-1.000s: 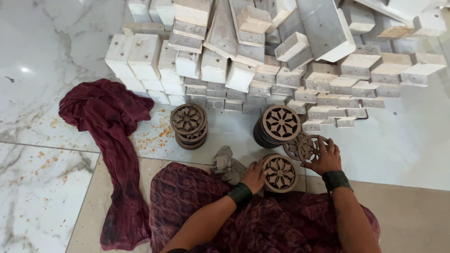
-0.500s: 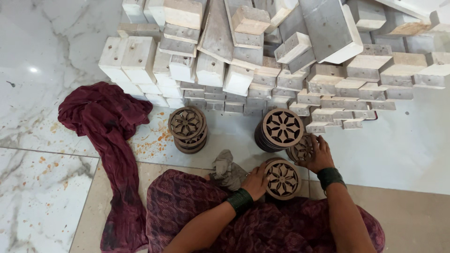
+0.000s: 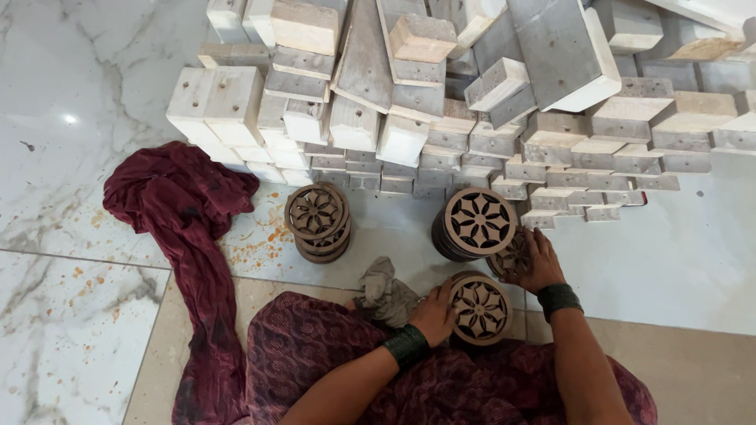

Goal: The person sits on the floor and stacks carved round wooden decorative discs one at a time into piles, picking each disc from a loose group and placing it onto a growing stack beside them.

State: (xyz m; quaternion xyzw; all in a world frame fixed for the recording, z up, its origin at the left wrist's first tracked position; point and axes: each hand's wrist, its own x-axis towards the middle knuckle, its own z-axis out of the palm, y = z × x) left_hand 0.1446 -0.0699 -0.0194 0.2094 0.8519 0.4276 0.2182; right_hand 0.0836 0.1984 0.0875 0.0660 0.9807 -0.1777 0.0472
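Note:
My left hand (image 3: 431, 312) holds the left edge of a round carved wooden disc (image 3: 480, 310) resting on my lap, its flower cut-out facing up. To its right my right hand (image 3: 542, 258) lies flat over another carved disc (image 3: 512, 258) on the floor, mostly covering it. Just beyond stands a tall stack of the same discs (image 3: 475, 223). A shorter, uneven stack (image 3: 317, 221) stands further left. A crumpled grey rag (image 3: 386, 290) lies on my lap beside the left hand.
A large heap of pale wooden blocks and planks (image 3: 441, 94) fills the back. A dark red cloth (image 3: 185, 220) trails over the marble floor (image 3: 71, 260) at left, with orange dust specks around. My lap is covered in patterned maroon fabric (image 3: 331, 354).
The view has shifted slightly; my right hand has settled further onto the disc on the floor. My left hand keeps its hold on the lap disc.

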